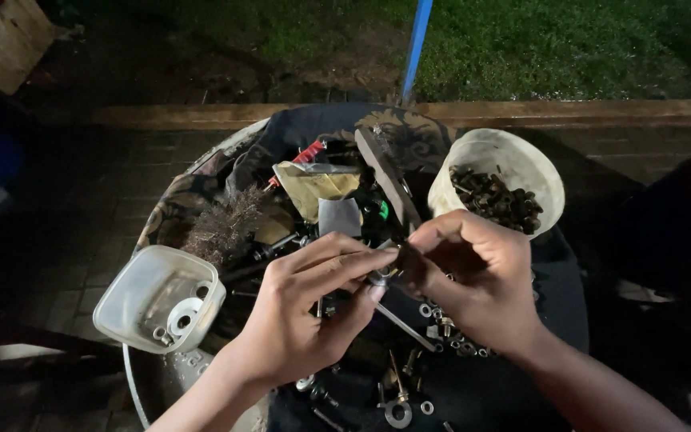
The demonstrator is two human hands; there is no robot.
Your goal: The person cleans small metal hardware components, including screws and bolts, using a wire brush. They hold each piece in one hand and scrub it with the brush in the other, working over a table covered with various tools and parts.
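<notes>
Meeting in the middle of the frame, the left hand [301,308] and the right hand [473,276] come together over a round surface [141,384] covered with a dark cloth [553,320]. Both arms reach up from the bottom edge. The left hand's fingers [345,260] lie long and flat, pointing right, with the thumb tucked under — its grip is pinched on a small metal part [383,276]. The right hand is curled, knuckles up, and its fingertips [413,252] are closed on the same small part from the other side. What the part is stays too small and dark to tell.

At the upper right of the frame stands a round white tub [473,156] with a heap of dark bolts and nuts [496,200] inside. At the lower left sits a clear square tub [133,292] — it holds a white ring [183,318] and a few tiny bits. Loose washers and screws [397,400] lie on the cloth below the hands. Behind the hands there is a messy pile of scrap [321,192].
</notes>
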